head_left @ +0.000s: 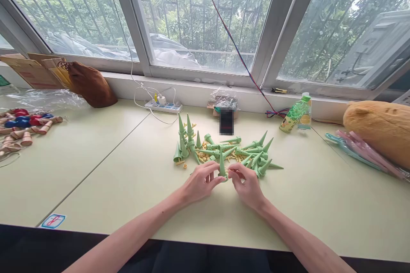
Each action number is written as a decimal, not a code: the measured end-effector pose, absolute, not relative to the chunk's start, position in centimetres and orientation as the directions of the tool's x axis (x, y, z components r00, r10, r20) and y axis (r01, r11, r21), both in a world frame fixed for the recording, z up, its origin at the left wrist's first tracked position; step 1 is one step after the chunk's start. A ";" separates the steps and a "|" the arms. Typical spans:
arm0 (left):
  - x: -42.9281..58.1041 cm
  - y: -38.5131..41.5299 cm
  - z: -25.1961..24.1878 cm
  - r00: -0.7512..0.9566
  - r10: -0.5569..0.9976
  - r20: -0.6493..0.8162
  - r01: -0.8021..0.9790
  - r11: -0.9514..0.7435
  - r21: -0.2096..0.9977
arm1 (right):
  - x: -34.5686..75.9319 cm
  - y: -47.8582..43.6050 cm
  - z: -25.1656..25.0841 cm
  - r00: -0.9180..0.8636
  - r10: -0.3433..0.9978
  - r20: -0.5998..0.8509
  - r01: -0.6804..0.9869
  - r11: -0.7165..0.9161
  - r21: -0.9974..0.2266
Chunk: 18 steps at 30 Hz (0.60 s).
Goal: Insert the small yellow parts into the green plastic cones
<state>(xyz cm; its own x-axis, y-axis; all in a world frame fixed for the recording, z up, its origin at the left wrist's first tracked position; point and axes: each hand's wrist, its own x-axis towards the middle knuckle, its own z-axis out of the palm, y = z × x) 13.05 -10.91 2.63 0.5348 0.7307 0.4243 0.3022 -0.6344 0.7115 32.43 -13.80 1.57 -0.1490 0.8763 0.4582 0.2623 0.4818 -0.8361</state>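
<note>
My left hand (202, 181) is closed around the base of a green plastic watering spike (222, 164), whose tip points up. Close beside it, my right hand (247, 183) pinches at the spike's lower side, and a small yellow plastic part (228, 172) shows partly at its fingertips. Behind both hands lies a pile of more green spikes (256, 152), mostly on their sides. Several stand upright in a stacked group (182, 136) at the pile's left. Loose yellow parts (205, 156) are scattered among them.
A phone-like dark object (226, 121) stands behind the pile. A power strip (164, 106) with white cables lies by the window ledge. On the right are a green bottle (295, 114) and a furry tan cushion (378, 130). Wooden toys (27, 138) and a brown bag (91, 85) occupy the left.
</note>
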 end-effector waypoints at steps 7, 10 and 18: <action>12.7 -10.7 1.9 0.543 0.620 0.566 0.274 -0.768 0.578 | 32.3 -13.8 1.7 -0.143 0.895 0.423 0.223 0.445 -0.867; 12.6 -10.6 1.6 0.533 0.568 0.627 0.262 -0.815 0.516 | 32.3 -13.8 1.6 -0.140 0.905 0.402 0.208 0.424 -0.882; 13.2 -10.6 1.9 0.377 0.691 0.616 0.349 -0.722 0.597 | 32.3 -13.9 1.7 -0.009 0.922 0.388 0.214 0.381 -0.899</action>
<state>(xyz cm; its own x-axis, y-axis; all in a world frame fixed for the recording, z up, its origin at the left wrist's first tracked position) 13.22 -10.64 1.89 0.3767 0.6914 0.6165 0.3491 -0.7224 0.5969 32.29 -13.89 1.67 -0.0093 0.9215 0.3882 0.2145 0.3810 -0.8994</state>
